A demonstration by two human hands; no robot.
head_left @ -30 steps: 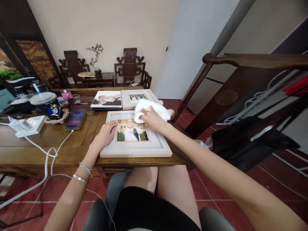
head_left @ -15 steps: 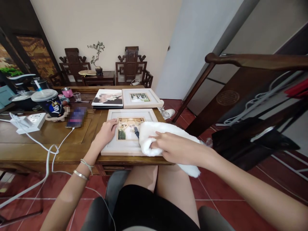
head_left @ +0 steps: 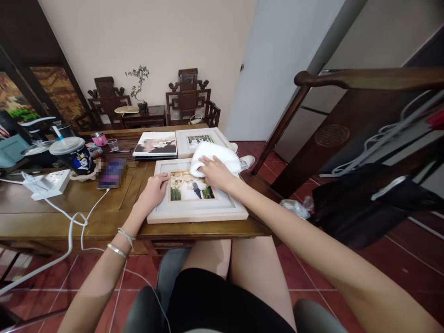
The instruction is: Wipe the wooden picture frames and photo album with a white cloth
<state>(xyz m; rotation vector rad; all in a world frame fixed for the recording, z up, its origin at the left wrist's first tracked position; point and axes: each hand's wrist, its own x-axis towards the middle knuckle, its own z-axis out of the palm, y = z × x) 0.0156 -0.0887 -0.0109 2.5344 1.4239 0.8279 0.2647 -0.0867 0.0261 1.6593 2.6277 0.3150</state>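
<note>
Wiping: two hands (head_left: pixel 152 189), one cloth (head_left: pixel 212 155), three frames (head_left: pixel 194 210)

Home living room: carved wooden chairs (head_left: pixel 188 95), framed family photos (head_left: pixel 194 140).

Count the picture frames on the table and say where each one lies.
2. The near frame lies flat at the table's front edge, under both hands; the far frame lies behind it, partly under the white cloth. The frameless print beside it isn't counted.

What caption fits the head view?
Right hand presses white cloth on picture frame; left hand steadies it.
</note>
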